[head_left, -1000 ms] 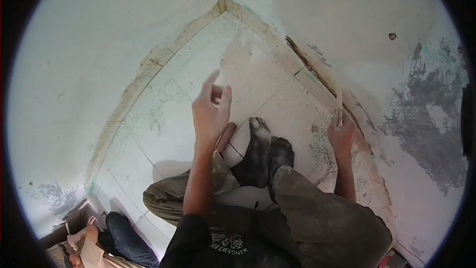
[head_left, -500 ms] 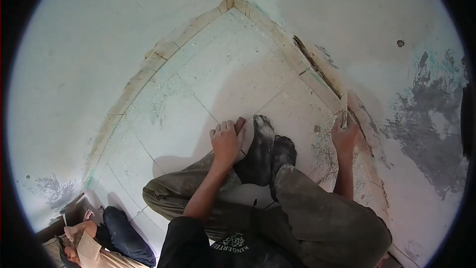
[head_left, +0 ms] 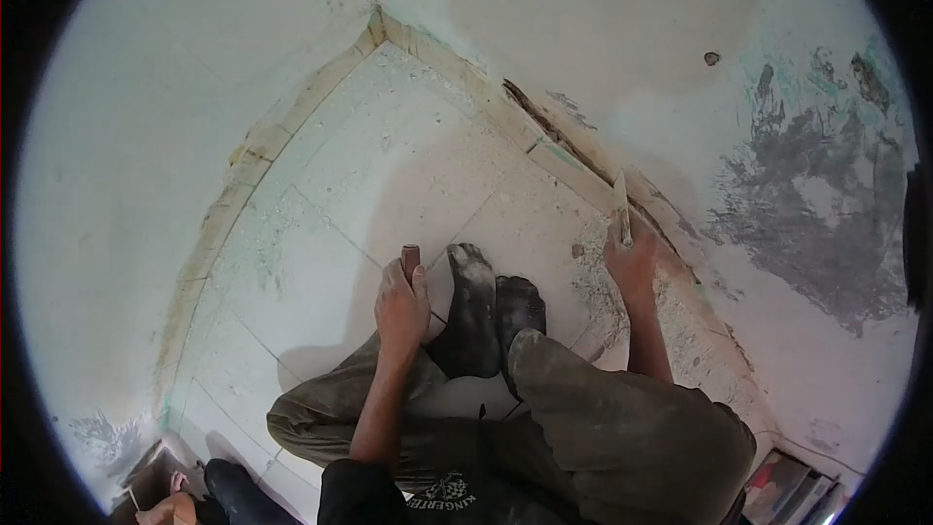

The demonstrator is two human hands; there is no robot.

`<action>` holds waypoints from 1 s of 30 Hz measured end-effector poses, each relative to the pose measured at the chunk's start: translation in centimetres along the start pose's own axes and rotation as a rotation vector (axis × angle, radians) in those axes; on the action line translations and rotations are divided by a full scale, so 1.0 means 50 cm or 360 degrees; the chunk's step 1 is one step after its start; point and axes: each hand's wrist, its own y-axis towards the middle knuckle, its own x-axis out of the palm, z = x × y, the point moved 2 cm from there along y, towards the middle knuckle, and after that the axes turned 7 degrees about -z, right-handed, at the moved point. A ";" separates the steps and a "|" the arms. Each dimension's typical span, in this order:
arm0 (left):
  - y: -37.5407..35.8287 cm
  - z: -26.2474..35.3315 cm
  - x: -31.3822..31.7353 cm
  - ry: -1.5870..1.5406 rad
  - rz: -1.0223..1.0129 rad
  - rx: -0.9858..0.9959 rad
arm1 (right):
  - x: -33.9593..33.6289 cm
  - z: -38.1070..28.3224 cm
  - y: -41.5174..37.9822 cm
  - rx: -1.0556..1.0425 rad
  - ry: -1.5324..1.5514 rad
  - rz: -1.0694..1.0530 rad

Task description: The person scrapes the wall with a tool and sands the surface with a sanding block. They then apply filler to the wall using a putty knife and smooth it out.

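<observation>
My left hand [head_left: 398, 316] is closed around a brown handle [head_left: 410, 258], its end sticking out above the thumb. The rest of that tool is hidden or hard to make out. On the right, my right hand [head_left: 634, 258] grips a narrow, pale, flat scraper [head_left: 622, 199]. Its tip points up to the top edge of the tile skirting [head_left: 573, 173], by a dark gap [head_left: 554, 126] between skirting and wall. Crumbled plaster debris [head_left: 598, 267] lies on the floor beside this hand.
My crossed legs and dusty black socks [head_left: 471, 316] are on the pale tiled floor [head_left: 321, 253]. Walls meet in a corner ahead; the right one has a rough grey patch [head_left: 807, 204]. Another person's legs [head_left: 238, 491] show at lower left. Several objects [head_left: 792, 491] are at lower right.
The view has swung right, so the scene sits further left. My left hand has turned, and the brown handle now points more upright. The scraper stays by the skirting's top edge.
</observation>
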 end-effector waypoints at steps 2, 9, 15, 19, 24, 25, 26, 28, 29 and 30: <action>0.000 -0.002 -0.004 -0.0072 0.0024 0.0015 | 0.001 0.005 0.005 0.0037 0.0078 -0.0053; -0.005 0.022 -0.027 -0.0390 -0.0067 -0.0050 | 0.003 0.008 0.004 0.0069 0.0184 -0.0069; -0.023 0.016 -0.067 -0.0374 0.0003 -0.0049 | -0.004 0.002 0.008 0.0078 0.0140 -0.0205; -0.038 -0.060 -0.053 -0.0532 0.0161 -0.0013 | 0.015 0.032 -0.019 -0.0175 0.0069 0.0138; -0.034 -0.111 -0.037 -0.0684 0.0401 -0.0078 | 0.003 0.037 -0.065 0.0151 0.0589 0.0063; -0.031 -0.113 -0.038 -0.0684 0.0407 -0.0072 | 0.002 0.034 -0.077 0.0147 0.0592 0.0070; -0.025 -0.121 -0.036 -0.0887 0.0374 -0.0085 | 0.000 0.032 -0.086 0.0133 0.0669 0.0173; -0.015 -0.130 -0.031 -0.1077 0.0326 -0.0083 | 0.009 0.033 -0.074 0.0136 0.0749 0.0290; -0.011 -0.132 -0.025 -0.1078 0.0350 -0.0108 | 0.015 0.034 -0.044 0.0006 0.0379 0.0389; -0.013 -0.135 -0.016 -0.1082 0.0368 -0.0142 | 0.019 0.035 -0.033 -0.0121 0.0001 0.0472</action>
